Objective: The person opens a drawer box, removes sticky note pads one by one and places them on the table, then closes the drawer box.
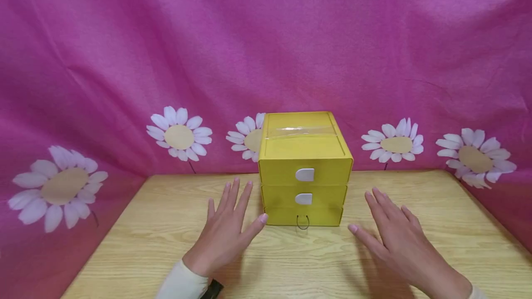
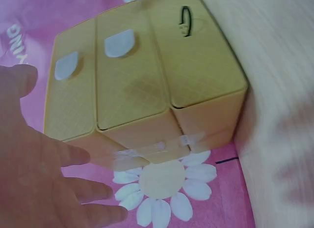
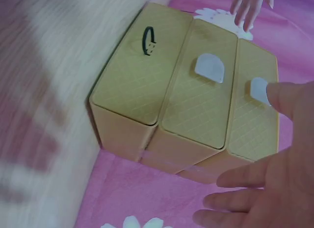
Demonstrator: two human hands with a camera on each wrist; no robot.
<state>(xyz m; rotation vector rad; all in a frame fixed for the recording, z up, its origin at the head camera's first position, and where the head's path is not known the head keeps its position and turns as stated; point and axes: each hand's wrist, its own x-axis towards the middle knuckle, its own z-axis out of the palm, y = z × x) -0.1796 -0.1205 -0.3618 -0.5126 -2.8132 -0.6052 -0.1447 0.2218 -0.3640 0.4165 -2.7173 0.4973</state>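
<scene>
A yellow three-drawer box (image 1: 305,172) stands on the wooden table, its front towards me. White tabs (image 1: 305,175) mark the upper two drawers, and a thin dark loop (image 1: 303,223) hangs on the lowest one. Clear tape (image 1: 301,130) runs across the top. To the left of the box, my left hand (image 1: 226,230) is held with fingers spread and nothing in it. My right hand (image 1: 396,239) is likewise spread and bare, to the right of the box. Both wrist views show the drawer fronts beyond the outstretched fingers.
The pale wooden table (image 1: 166,216) runs back to a pink cloth (image 1: 208,50) printed with white daisies, which hangs behind and at both sides. A small black object (image 1: 213,289) shows at my left sleeve (image 1: 183,283).
</scene>
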